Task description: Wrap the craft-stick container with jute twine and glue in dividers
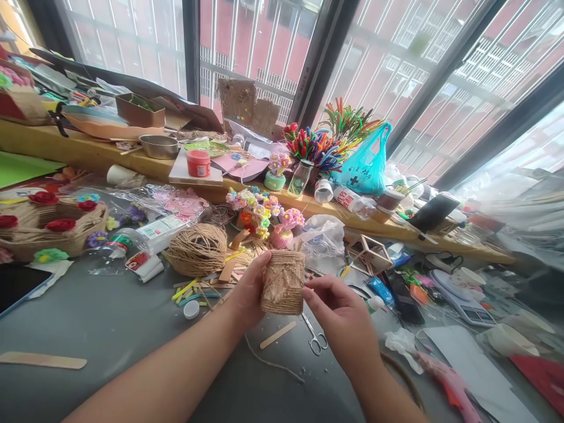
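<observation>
A cylinder wrapped in jute twine (282,282) is held up over the grey table, with a rough, frayed patch on its near side. My left hand (252,291) is closed around its left side, thumb near the top rim. My right hand (337,305) is at its right edge, thumb and index finger pinched together. Whatever is between those fingertips is too small to make out. Beyond the cylinder lies a ball of jute twine (198,249). A loose strand of twine (273,361) trails on the table below, near a wooden stick (278,335) and scissors (314,336).
Behind, a wooden ledge (247,194) carries pipe cleaners (315,147), a blue plastic bag (363,158) and a red-lidded jar (198,163). A twine basket with red flowers (83,232) stands left. Right are a kitchen scale (462,296) and a glue gun (403,296)-like dark object.
</observation>
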The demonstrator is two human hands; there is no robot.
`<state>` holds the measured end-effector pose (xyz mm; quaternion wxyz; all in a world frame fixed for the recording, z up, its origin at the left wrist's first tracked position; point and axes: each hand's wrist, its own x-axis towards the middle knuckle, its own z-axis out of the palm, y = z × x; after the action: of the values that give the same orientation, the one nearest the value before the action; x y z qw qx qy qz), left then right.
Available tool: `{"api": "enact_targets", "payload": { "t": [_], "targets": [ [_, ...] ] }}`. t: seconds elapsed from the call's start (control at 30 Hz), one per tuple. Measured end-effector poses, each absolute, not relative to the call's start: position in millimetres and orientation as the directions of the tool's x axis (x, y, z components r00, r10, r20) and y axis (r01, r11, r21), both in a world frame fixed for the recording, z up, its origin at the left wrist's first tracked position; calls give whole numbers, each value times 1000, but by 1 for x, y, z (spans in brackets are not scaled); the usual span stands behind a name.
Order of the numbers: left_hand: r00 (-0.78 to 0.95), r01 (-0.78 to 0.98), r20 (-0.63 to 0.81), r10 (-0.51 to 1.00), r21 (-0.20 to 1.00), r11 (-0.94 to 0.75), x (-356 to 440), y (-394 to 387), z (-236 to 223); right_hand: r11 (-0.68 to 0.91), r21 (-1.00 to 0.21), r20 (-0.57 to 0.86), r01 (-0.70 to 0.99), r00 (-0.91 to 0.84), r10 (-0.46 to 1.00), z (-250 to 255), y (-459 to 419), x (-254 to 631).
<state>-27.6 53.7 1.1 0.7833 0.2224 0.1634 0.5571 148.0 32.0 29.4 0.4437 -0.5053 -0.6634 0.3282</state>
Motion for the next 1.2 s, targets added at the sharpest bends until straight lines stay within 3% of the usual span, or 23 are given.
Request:
{"api": "enact_targets", "payload": {
  "t": [0.1, 0.2, 0.57, 0.8, 1.0, 1.2],
  "targets": [
    [298, -799, -5, 955, 546, 252, -26, 54, 0, 122, -978, 117, 169, -42, 992, 27, 32, 141],
    [194, -818, -7, 981, 551, 165, -23, 55, -2, 85, -995, 87, 60, 27, 996, 24, 35, 140],
    [169, -798, -33, 985, 582, 157, -21, 56, -1, -55, -997, -55, -54, -7, 998, 17, 41, 140],
    [-7, -765, -146, 989, 638, 88, -18, 62, -8, -28, -998, -33, -54, 96, 995, -4, 41, 139],
    [7, -737, -136, 991, 668, 97, -18, 60, -6, -68, -972, -56, -223, -60, 997, -9, 36, 126],
    [7, -707, -97, 995, 703, 73, -19, 60, -6, -81, -973, -64, -215, -83, 994, -1, 36, 116]
  ]
}}
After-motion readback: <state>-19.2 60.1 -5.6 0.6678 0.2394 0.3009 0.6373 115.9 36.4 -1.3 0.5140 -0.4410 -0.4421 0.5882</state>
